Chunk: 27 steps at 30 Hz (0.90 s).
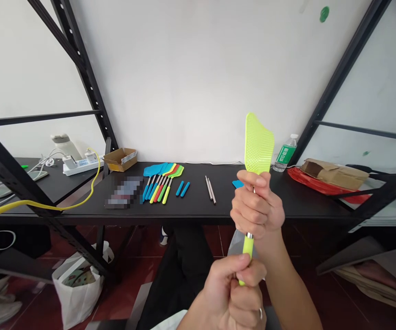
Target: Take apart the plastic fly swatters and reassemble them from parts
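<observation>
I hold a yellow-green fly swatter (258,144) upright in front of me, its mesh head pointing up. My right hand (257,206) is wrapped around its metal shaft just below the head. My left hand (234,288) grips the yellow-green handle at the bottom. On the black table (198,208) behind lie several finished swatters (161,181) in blue, yellow, red and green, two loose blue handles (183,188), two metal rods (210,189) and a blue piece (238,184) partly hidden by my right hand.
A water bottle (286,153) stands at the back right near red bags and a brown parcel (333,176). A small cardboard box (120,159) and a power strip (81,164) sit at the left. Black rack posts frame both sides. A white bag (77,286) is on the floor.
</observation>
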Tool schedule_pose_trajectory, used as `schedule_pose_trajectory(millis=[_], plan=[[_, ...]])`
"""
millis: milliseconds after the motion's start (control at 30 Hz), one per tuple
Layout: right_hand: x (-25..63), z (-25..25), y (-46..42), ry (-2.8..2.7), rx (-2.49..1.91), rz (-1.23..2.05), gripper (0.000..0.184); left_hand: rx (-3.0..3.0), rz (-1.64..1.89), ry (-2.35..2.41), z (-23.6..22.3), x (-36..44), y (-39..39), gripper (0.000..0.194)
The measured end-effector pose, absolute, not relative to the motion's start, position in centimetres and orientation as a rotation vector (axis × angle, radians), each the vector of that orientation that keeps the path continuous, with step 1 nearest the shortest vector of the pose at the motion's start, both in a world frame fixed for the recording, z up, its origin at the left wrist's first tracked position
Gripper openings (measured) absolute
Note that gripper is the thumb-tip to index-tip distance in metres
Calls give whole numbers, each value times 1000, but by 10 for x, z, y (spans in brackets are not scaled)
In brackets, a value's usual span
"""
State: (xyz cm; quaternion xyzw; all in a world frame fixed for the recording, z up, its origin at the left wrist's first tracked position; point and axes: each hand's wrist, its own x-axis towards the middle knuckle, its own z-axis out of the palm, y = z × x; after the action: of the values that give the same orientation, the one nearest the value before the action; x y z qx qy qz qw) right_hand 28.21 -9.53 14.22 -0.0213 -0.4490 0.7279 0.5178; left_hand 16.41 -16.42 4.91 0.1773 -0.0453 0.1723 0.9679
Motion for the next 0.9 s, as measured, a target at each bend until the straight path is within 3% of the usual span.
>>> schedule_pose_trajectory(millis=[233, 367, 567, 733, 900], plan=[[290, 153, -91, -1045, -291, 1715, 27, 480, 401, 17, 50, 159, -167, 51], [316, 158, -68, -892, -329, 1506, 21, 786, 550, 354, 38, 151, -166, 49], [348, 148, -59, -799, -485, 1453, 16, 1544, 986, 1151, 38, 119, -90, 17], [341, 132, -50, -789, -511, 1538, 8, 2206, 770, 1992, 53, 103, -1, 34], [339, 126, -41, -759, -482, 1593, 9, 2472, 558, 2213, 43, 105, 36, 30]])
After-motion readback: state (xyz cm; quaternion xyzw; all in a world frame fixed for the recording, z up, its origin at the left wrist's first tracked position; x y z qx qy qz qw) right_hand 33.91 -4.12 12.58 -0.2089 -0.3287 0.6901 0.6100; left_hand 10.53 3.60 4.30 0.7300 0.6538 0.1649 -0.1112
